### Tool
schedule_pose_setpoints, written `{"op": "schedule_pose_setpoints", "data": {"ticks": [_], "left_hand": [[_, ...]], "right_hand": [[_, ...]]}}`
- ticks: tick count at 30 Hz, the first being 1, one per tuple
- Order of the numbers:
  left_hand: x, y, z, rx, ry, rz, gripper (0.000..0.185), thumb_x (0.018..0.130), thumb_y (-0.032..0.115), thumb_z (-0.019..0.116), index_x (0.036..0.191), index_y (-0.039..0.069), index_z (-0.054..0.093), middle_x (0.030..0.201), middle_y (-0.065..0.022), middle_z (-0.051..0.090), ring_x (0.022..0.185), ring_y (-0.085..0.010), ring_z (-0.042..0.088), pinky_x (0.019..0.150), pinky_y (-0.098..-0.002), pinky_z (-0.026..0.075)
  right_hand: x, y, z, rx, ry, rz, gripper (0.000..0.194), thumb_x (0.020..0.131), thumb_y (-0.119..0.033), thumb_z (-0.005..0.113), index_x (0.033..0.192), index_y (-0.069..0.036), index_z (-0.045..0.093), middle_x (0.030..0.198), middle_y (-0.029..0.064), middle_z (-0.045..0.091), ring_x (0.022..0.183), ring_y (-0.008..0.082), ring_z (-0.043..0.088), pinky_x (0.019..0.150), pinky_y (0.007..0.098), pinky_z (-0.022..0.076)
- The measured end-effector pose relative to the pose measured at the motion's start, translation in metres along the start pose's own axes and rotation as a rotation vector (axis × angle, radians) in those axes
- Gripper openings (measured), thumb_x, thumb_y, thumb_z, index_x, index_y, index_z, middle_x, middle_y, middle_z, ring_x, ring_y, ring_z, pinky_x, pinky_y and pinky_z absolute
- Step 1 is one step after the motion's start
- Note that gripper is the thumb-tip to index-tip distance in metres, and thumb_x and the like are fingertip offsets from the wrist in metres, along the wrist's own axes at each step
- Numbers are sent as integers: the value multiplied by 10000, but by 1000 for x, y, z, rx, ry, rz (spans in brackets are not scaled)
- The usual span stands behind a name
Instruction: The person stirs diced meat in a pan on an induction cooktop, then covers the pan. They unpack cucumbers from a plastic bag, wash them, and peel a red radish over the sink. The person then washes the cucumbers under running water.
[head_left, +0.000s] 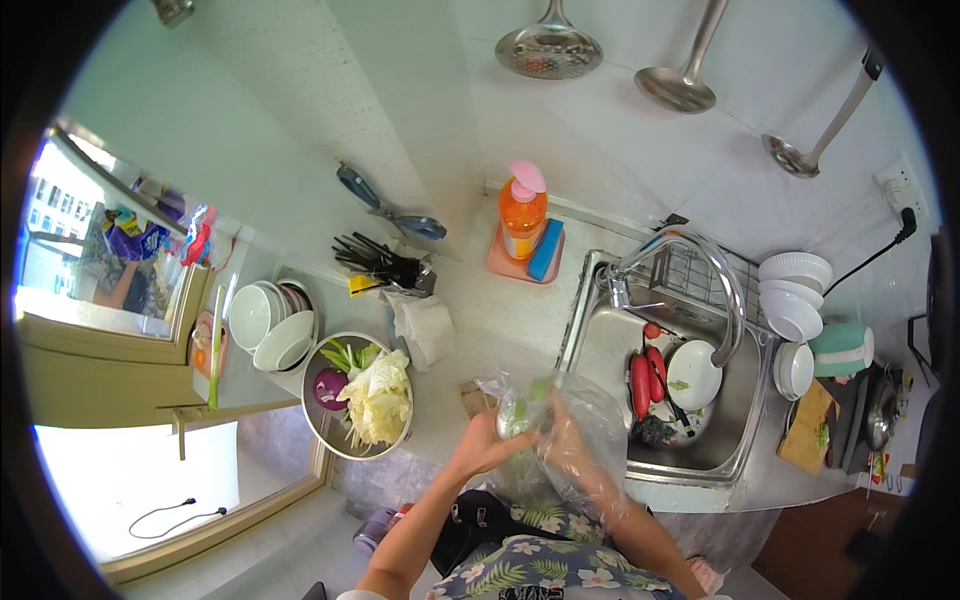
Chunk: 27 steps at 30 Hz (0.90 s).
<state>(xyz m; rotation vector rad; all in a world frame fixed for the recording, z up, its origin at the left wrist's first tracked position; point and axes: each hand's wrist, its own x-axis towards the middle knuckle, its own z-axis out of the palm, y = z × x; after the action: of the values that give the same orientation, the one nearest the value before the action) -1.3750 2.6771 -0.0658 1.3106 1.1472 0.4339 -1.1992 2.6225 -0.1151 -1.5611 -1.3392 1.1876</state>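
Note:
A clear plastic bag hangs between my two hands above the counter's front edge. Green and white leafy vegetables show through it, blurred. My left hand curls around the bag at the vegetables. Plastic film lies over my right hand and its wrist, with the fingers against the bundle; whether that hand is inside the bag or behind it, I cannot tell. Left of my hands, a steel bowl holds pale cabbage leaves, a purple onion and green stems.
The sink, right of my hands, contains a white plate and red-handled utensils beneath a curved faucet. Behind stands an orange soap bottle beside a blue sponge. White bowls sit left; a cutting board leans right.

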Motion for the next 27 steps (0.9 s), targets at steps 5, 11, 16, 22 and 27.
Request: {"op": "schedule_pose_setpoints", "data": {"ticks": [5, 11, 16, 22, 27], "left_hand": [[-13, 32, 27, 327, -28, 165, 469, 777, 305, 730, 1121, 4, 626, 892, -146, 705, 825, -276, 690, 759, -395, 524], [-8, -12, 36, -697, 179, -157, 304, 682, 39, 680, 982, 9, 637, 793, -48, 669, 704, -139, 623, 673, -272, 484], [-4, -26, 23, -868, -80, -274, 349, 612, -57, 591, 945, 25, 656, 705, -19, 626, 643, -129, 589, 623, -243, 442], [4, -30, 20, -1102, -192, -200, 323, 729, 39, 642, 1052, 31, 642, 914, -44, 638, 826, -147, 615, 710, -307, 488], [32, -67, 18, -1024, 402, -529, 388, 881, 341, 674, 1117, 38, 622, 1006, -81, 625, 930, -194, 615, 776, -367, 516]], "right_hand": [[7, 39, 5, 6, 203, -60, 745, 775, -124, 755, 1411, 25, 397, 1180, 169, 623, 1081, 263, 600, 940, 373, 471], [-18, 0, -23, 16, -136, 291, 476, 812, -112, 703, 1247, 20, 561, 1201, 134, 632, 1050, 228, 613, 882, 366, 495], [-28, 9, -41, 557, -360, 529, 395, 798, -165, 683, 1134, 37, 633, 990, 141, 690, 857, 256, 671, 768, 370, 534], [-42, -26, -40, 812, -328, 664, 360, 840, -331, 590, 929, 12, 659, 743, 99, 651, 655, 236, 633, 639, 353, 513], [-44, -23, -35, 961, -68, 871, 394, 868, -410, 513, 850, -30, 613, 650, 64, 540, 547, 212, 541, 556, 349, 469]]}}
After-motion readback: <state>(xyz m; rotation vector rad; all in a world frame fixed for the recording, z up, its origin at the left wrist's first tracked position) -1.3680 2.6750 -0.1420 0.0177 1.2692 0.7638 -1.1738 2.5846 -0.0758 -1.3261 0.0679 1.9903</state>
